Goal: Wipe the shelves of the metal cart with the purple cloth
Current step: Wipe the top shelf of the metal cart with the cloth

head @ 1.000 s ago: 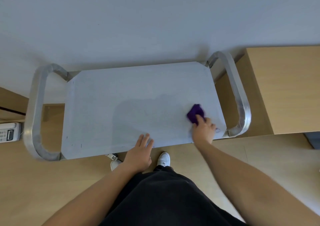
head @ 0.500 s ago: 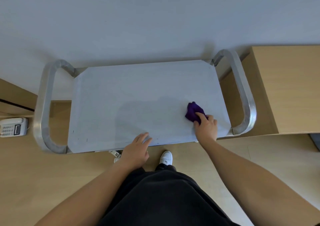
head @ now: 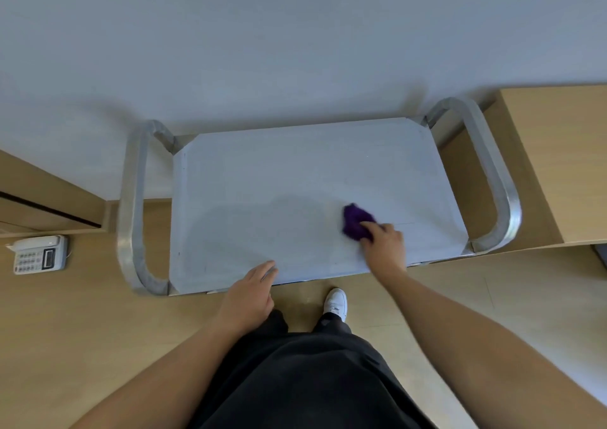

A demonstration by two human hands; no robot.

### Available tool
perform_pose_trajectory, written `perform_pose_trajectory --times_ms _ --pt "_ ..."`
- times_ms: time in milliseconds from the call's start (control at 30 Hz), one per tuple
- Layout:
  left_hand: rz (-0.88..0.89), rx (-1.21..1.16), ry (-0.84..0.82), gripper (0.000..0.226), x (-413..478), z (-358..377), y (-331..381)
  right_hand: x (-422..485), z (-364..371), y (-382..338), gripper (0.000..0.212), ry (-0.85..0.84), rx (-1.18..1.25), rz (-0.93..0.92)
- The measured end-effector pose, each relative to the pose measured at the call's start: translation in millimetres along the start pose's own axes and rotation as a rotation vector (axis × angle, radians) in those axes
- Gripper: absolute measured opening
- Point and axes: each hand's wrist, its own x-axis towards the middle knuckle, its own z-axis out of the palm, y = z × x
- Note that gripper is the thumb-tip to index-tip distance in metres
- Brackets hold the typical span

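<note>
The metal cart's top shelf [head: 262, 179] lies flat below me, with a tubular handle at each end. A bunched purple cloth [head: 355, 221] sits on the shelf's right-centre, near the front. My right hand [head: 384, 244] grips the cloth and presses it down on the shelf. My left hand [head: 251, 292] rests on the shelf's front edge, fingers loosely bent over it. The lower shelves are hidden under the top one.
The cart stands against a white wall. A wooden cabinet [head: 558, 162] touches its right handle [head: 492, 179]. A white desk phone [head: 39, 254] lies on the wooden floor left of the left handle [head: 133, 205]. My white shoe [head: 335, 300] is just under the front edge.
My right hand has slid the purple cloth to the left along the shelf. My left hand stays on the front edge. My head has moved, so the cart sits further right in view.
</note>
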Motion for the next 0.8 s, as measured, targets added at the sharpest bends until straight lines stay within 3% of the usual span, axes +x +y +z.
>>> perform_pose_trajectory --times_ms 100,167,333,467,667,800 --pt "0.021 0.012 0.003 0.057 -14 -5 -27 -2 2 -9 0.044 0.050 -0.005 0.239" --pt "0.058 0.008 -0.032 0.060 -19 -6 -38 -16 20 -45 0.046 0.089 -0.044 0.286" --pt "0.096 0.026 -0.083 0.065 -15 -10 -48 -81 85 -147 0.043 -0.072 -0.067 -0.190" --pt "0.134 0.017 -0.104 0.063 -15 -14 -60 -63 72 -141 0.041 -0.156 -0.018 -0.292" --pt "0.169 -0.023 -0.110 0.062 -16 -11 -70 -13 19 -62 0.045 -0.019 0.040 0.233" --pt "0.176 -0.003 -0.061 0.056 -12 -14 -68 -25 28 -81 0.047 0.036 -0.032 0.336"
